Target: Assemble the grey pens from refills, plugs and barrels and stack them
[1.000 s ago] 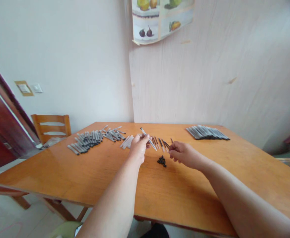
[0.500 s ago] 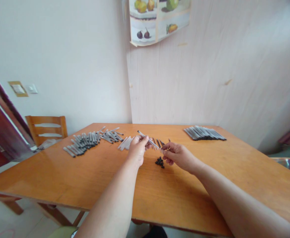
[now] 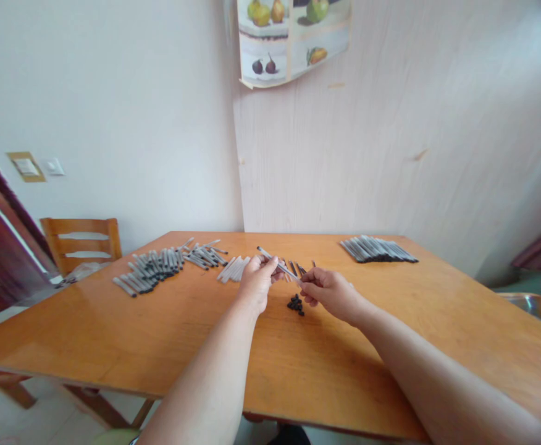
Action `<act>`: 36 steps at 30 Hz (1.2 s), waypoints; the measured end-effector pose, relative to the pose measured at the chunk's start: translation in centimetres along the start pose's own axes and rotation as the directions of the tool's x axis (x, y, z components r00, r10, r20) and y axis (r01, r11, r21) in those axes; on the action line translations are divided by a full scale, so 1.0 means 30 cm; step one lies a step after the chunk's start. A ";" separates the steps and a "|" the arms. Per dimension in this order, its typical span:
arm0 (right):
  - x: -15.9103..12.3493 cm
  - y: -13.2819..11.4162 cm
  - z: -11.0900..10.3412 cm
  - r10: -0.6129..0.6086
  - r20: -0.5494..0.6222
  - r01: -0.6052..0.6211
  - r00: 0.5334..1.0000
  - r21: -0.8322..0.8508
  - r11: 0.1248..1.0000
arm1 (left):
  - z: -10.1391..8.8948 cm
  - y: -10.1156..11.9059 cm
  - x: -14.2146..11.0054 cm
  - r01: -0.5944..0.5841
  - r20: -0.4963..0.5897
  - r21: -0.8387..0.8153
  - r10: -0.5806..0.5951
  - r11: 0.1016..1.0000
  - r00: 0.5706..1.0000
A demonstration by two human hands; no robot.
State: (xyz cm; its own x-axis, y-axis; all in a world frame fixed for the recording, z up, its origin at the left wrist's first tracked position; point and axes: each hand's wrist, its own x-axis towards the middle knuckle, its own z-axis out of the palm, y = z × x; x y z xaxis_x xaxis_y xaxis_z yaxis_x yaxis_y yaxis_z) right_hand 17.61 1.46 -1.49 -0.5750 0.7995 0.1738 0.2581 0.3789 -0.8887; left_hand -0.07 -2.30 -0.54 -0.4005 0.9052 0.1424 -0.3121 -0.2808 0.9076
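Note:
In my left hand (image 3: 256, 281) a slim pen (image 3: 289, 272) is gripped between thumb and fingers, its dark end pointing up and to the left. My right hand (image 3: 330, 292) pinches the pen's lower right end; its fingertips hide whatever small part may be there. Just below the hands lies a little heap of black pen caps (image 3: 295, 305). Several thin dark refills (image 3: 302, 269) lie behind the hands, partly covered by them. Beside my left wrist is a row of clear pen barrels (image 3: 233, 270).
A large pile of black-ended pens (image 3: 154, 270) spreads over the left of the wooden table (image 3: 196, 352). At the back right lies a neat row of pens (image 3: 377, 248). A wooden chair (image 3: 81, 244) stands past the left edge, and a wall rises behind.
My right hand has come slightly closer to the pen's end, its fingers now closed on it. The pen stays in my left hand. The whole view has shifted slightly.

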 end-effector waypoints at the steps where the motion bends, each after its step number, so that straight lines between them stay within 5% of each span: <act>1: 0.000 -0.001 0.000 0.001 -0.006 -0.001 1.000 0.000 1.000 | 0.000 -0.001 0.000 0.002 0.002 -0.002 -0.002 1.000 1.000; 13: 0.001 0.000 -0.001 -0.039 -0.087 0.031 0.995 -0.094 0.995 | 0.010 -0.007 -0.015 0.061 0.058 0.026 -0.063 0.998 0.996; 23: -0.017 -0.049 0.013 -0.022 -0.180 -0.004 0.983 -0.140 0.990 | 0.034 -0.024 -0.028 -0.013 0.006 0.000 0.013 1.000 1.000; 36: -0.019 -0.056 0.006 -0.037 -0.163 0.008 0.986 -0.175 0.985 | 0.039 -0.027 -0.039 0.000 0.007 0.000 0.000 1.000 1.000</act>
State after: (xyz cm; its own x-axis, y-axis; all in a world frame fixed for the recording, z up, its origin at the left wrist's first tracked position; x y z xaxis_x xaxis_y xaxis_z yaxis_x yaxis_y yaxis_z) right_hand 17.39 0.28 -0.17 -0.4498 0.8503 0.2733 0.3852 0.4607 -0.7996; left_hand 1.66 -2.75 -0.97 -0.3947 0.9074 0.1447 -0.3123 -0.2806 0.9076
